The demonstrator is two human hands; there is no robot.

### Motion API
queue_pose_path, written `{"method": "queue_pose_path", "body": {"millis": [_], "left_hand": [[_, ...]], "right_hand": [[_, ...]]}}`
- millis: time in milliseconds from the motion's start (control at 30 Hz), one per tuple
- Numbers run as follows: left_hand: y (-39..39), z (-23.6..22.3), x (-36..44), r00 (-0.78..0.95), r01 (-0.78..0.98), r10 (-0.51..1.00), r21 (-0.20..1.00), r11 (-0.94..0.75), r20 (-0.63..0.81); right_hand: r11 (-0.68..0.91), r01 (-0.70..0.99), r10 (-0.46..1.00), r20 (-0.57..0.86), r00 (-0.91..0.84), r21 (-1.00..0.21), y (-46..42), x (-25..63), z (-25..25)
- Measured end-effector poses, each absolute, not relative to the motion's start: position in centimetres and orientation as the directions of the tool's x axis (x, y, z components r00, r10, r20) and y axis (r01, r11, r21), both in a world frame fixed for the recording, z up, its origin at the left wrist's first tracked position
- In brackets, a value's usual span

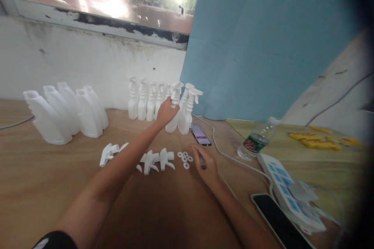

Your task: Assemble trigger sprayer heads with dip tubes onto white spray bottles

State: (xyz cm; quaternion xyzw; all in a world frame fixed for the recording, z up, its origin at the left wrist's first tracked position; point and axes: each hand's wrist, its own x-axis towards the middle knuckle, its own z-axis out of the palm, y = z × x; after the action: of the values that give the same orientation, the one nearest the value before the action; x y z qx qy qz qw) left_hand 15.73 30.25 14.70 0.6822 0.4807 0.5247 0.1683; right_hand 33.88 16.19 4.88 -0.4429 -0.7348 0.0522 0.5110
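Note:
My left hand [168, 112] reaches forward and is closed around the neck of a white spray bottle [172, 125], which stands upright among the others. Beside it on the right is another white spray bottle [185, 118] with its trigger head on. My right hand [206, 166] rests low over the table, fingers closed on a dark slender stick-like tool [202, 161], mostly hidden by the hand. Just left of that hand lie several small white ring washers [185, 159]. Loose white trigger heads [150, 161] lie nearer me, some partly covered by my left forearm.
Several open white bottles [54, 120] without heads stand at the left. A row of spray bottles [142, 105] lines the wall. Rightward are a lit phone [201, 135], a water bottle [257, 140], a power strip [288, 190], cables, a dark phone [277, 221] and yellow items [315, 141].

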Motion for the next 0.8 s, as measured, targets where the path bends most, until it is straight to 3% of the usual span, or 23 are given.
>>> {"method": "queue_pose_path", "body": {"millis": [133,233,333,400,500,633,700,800], "left_hand": [[24.3,16.6,11.4,0.049,0.429,0.784,0.696,-0.576,0.618],[19.2,17.8,8.7,0.187,0.406,0.754,0.65,-0.643,0.629],[15.6,18.2,7.5,0.269,0.533,0.731,0.536,-0.655,0.627],[14.5,18.1,7.3,0.287,0.633,0.748,0.468,-0.617,0.598],[14.3,17.4,7.5,0.229,0.754,0.784,0.405,-0.517,0.577],[14.1,17.2,7.5,0.158,0.782,0.699,0.343,-0.52,0.697],[13.7,17.6,7.2,0.162,0.73,0.712,0.402,-0.553,0.684],[13.2,18.6,6.4,0.301,0.45,0.827,0.694,-0.563,0.476]], "right_hand": [[0.532,0.364,0.808,0.587,0.053,-0.765,16.0,32.5,7.5],[0.473,0.145,0.878,0.478,0.003,-0.869,16.4,30.2,10.6],[0.468,-0.064,0.87,0.473,-0.141,-0.881,16.9,27.1,13.9],[0.445,-0.173,0.871,0.47,-0.146,-0.879,17.0,25.1,15.5],[0.435,-0.237,0.888,0.458,-0.048,-0.869,16.8,22.8,17.0],[0.494,-0.18,0.868,0.471,0.157,-0.851,16.5,21.9,17.2],[0.509,-0.163,0.856,0.478,0.197,-0.845,16.6,22.1,16.9],[0.507,-0.278,0.86,0.5,0.098,-0.816,16.9,22.4,16.8]]}}
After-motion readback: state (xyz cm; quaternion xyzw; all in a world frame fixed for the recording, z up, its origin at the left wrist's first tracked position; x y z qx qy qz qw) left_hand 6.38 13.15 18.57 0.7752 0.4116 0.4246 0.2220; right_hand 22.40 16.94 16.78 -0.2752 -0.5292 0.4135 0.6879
